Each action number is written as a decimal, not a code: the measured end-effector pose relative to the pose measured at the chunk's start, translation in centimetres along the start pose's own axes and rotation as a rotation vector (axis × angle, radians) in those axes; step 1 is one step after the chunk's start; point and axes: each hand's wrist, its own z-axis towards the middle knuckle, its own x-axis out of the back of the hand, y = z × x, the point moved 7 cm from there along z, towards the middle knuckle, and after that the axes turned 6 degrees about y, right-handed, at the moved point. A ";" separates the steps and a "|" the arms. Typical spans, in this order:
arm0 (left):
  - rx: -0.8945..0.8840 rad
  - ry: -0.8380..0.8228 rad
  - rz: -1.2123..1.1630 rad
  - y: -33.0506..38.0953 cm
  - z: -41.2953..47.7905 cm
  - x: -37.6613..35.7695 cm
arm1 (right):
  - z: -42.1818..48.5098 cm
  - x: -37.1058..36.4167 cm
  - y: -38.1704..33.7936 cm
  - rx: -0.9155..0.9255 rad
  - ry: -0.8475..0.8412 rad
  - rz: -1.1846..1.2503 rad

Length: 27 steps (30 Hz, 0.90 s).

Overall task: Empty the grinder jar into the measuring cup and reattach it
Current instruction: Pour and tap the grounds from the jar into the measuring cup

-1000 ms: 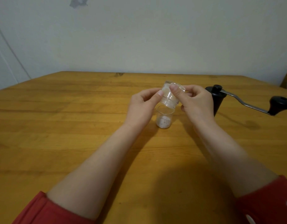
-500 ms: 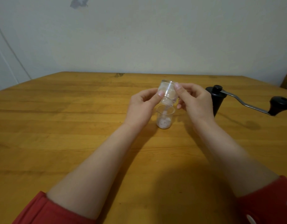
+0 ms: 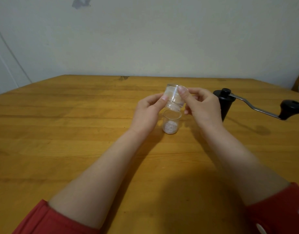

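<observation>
The grinder jar (image 3: pixel 175 97) sat upside down between your 2 hands, neck pointing down just above the mouth of the measuring cup (image 3: pixel 171 123), which stood on the table (image 3: pixel 61 132). Your right hand (image 3: pixel 202 107) was clamped on the jar, thumb across its near side and fingers behind. Your left hand (image 3: pixel 148 114) pressed its thumb tip against the jar's neck from 9 o'clock; whether its other fingers steadied the cup I could not tell, since they sat behind it.

In the cup lay a low heap of pale, pinkish grains. The jar looked nearly clear, so the pour seemed close to done, though the glass was too blurred to be sure.

Outward from your hands, the black grinder body (image 3: pixel 223 105) stood upright at 3 o'clock, partly behind your right hand, with its crank handle (image 3: pixel 290 109) reaching toward the table edge.

From here, the risks were plain. The cup was small and light; a nudge from either hand could have tipped it and scattered the grains. Lifting the jar away too soon might have dropped stragglers on the wood. Reaching for the grinder, your wrist could have caught the crank.
</observation>
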 end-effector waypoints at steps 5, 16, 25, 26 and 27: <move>-0.032 0.045 0.033 -0.1 -0.1 0.1 | 0.2 0.0 0.7 -0.041 0.006 -0.034; -0.017 0.024 0.058 -0.1 -0.2 -0.1 | 0.3 0.3 1.3 -0.092 0.026 -0.058; 0.007 -0.005 0.082 0.0 -0.4 -0.3 | 0.4 0.1 2.6 -0.201 0.005 -0.003; 0.005 -0.007 0.085 0.0 -0.5 -0.4 | 0.4 0.1 2.8 -0.209 0.008 0.009; 0.004 -0.009 0.090 0.1 -0.5 -0.4 | 0.5 0.1 2.9 -0.217 0.010 0.023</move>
